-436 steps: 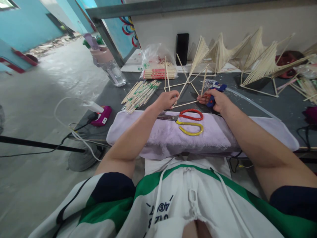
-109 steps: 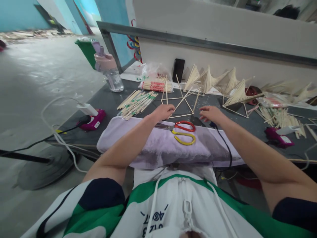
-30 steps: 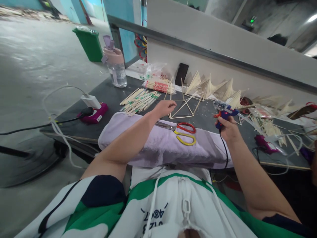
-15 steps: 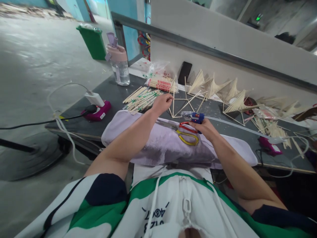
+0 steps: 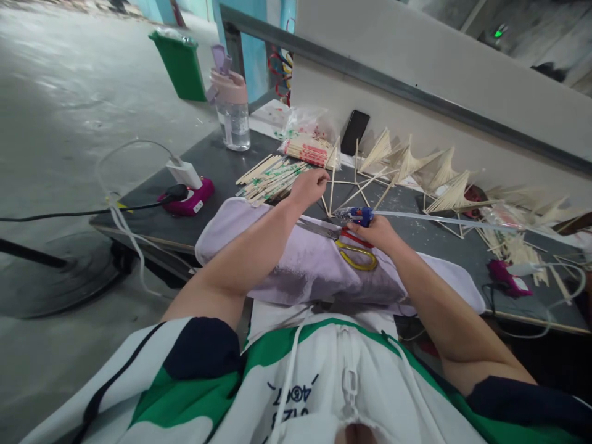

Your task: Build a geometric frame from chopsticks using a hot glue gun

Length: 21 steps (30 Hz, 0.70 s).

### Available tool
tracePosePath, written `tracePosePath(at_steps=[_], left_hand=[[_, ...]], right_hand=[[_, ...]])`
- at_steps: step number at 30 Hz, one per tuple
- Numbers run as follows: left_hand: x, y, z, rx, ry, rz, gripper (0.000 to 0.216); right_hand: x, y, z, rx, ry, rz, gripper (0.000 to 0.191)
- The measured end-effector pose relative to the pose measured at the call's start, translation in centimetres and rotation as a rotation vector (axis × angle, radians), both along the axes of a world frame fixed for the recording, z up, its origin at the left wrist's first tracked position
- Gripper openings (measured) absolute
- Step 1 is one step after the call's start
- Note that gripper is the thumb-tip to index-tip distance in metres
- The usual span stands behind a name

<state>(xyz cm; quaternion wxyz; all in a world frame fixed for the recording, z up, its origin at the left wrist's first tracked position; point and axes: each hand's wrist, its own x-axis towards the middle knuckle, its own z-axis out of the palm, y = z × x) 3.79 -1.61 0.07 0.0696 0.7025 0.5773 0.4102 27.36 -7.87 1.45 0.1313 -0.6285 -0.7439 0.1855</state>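
My left hand (image 5: 309, 186) is closed on a thin stick at the left corner of a frame of bamboo sticks (image 5: 356, 188) that stands on the dark table (image 5: 222, 176). My right hand (image 5: 378, 233) grips a blue glue gun (image 5: 355, 215), its nozzle pointing left at the frame's near corner. A long clear glue stick (image 5: 439, 219) trails from the gun to the right. Under my right hand lie scissors with red and yellow handles (image 5: 355, 254) on a lilac towel (image 5: 296, 259).
Loose chopsticks (image 5: 271, 176) and a bagged pack (image 5: 309, 148) lie behind my left hand. A pink-capped bottle (image 5: 231, 111), a black phone (image 5: 355, 132), several finished stick fans (image 5: 416, 169), a magenta power strip (image 5: 187, 200) with cables and a second magenta strip (image 5: 504, 285) are around.
My right hand has brought the glue gun from the right side of the table to the near corner of the stick frame. My left hand stays on the frame.
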Motion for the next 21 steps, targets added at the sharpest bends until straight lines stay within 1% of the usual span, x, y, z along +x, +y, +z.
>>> tracePosePath(at_steps=[4, 9, 12, 16, 18, 21], left_hand=[[0.1, -0.1, 0.0, 0.011, 0.003, -0.012, 0.027], [0.1, 0.0, -0.2, 0.021, 0.003, -0.032, 0.027], [0.3, 0.0, -0.4, 0.023, 0.01, -0.108, 0.027], [0.9, -0.2, -0.7, -0.056, 0.045, -0.239, 0.03], [1.2, -0.4, -0.7, -0.082, 0.073, -0.27, 0.031], [1.2, -0.4, -0.8, -0.085, 0.093, -0.271, 0.033]], right_hand=[[-0.2, 0.1, -0.3, -0.009, -0.035, -0.018, 0.043], [-0.1, 0.2, -0.4, -0.007, 0.003, -0.024, 0.041], [-0.1, 0.3, -0.4, -0.021, 0.021, -0.04, 0.042], [0.0, 0.4, -0.4, -0.032, -0.006, -0.035, 0.042], [-0.1, 0.4, -0.2, -0.027, -0.047, -0.041, 0.042], [-0.2, 0.2, 0.3, -0.003, -0.074, -0.002, 0.041]])
